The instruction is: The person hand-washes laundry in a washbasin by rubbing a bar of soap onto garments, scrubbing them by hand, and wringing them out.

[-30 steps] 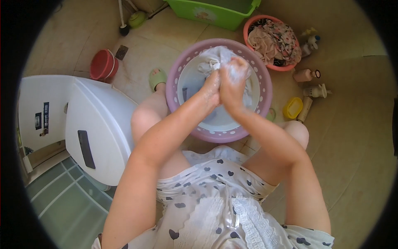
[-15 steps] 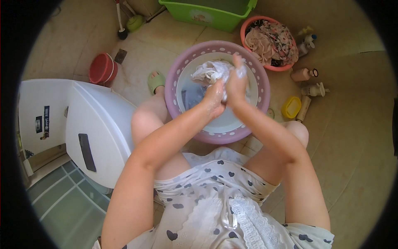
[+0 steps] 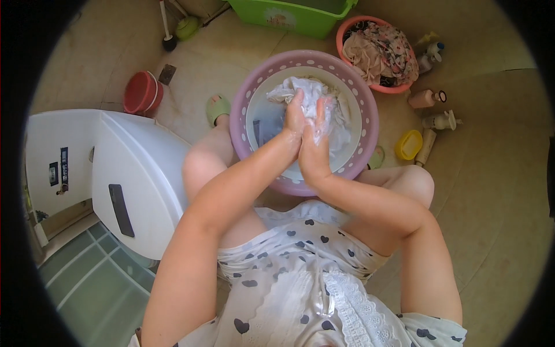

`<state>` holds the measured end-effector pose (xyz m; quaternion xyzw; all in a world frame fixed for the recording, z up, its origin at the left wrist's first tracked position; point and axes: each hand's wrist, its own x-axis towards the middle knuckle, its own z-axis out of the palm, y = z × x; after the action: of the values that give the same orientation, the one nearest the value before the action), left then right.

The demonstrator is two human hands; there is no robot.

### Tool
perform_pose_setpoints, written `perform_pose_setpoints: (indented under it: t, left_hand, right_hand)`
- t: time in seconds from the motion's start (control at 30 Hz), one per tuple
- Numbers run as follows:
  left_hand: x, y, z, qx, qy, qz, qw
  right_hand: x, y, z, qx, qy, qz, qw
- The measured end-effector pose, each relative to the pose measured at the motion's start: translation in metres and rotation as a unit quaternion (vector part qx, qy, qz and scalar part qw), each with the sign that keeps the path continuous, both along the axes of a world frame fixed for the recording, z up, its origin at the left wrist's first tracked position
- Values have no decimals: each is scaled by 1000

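Observation:
A soapy white cloth garment [image 3: 309, 89] is bunched between my two hands above the water in a large purple basin [image 3: 240, 124] with white dots round its rim. My left hand [image 3: 295, 118] grips the cloth from the left, its fingers pointing away from me. Pressed close beside it, my right hand [image 3: 315, 147] holds the right side of the same cloth, with suds over its fingers. Part of the cloth trails toward the right wall of the basin. Something dark lies under the water at the left, its kind unclear.
Beyond the basin are a pink tub [image 3: 346, 63] of clothes and a green bin [image 3: 283, 20]. Several bottles stand at the right near a yellow soap dish [image 3: 409, 144]. Leftward are a red bucket [image 3: 139, 92] and a white appliance [image 3: 144, 179] with a phone [image 3: 121, 209] on it.
My right hand has drawn back toward me and a little left, down beside the left hand. The cloth is more spread out, and its right part hangs lower in the basin.

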<state>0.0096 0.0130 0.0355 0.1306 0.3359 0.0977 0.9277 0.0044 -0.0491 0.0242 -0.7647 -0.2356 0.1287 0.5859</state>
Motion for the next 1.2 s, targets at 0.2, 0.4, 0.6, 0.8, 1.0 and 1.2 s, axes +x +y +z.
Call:
perform_pose_setpoints:
  t: [0.2,0.4,0.6,0.8,1.0,1.2]
  left_hand:
    - [2,-14,-7,111,64,28,991]
    - [-5,4,-47,73,8,-6,997]
    - [-1,-7,-9,51,7,-4,999]
    - [-6,-3,-4,26,-3,-50,998]
    - [-4,-1,5,138,-13,-71,988]
    - [-2,26,-3,68,-70,-25,995]
  right_hand:
    - [70,24,5,21,97,18,995]
    - [7,0,10,21,18,69,997]
    - [59,18,-20,-32,69,18,997]
    - [39,17,-17,43,-78,-27,996]
    - [38,14,4,81,154,-33,984]
    - [58,7,36,-54,-21,136,989]
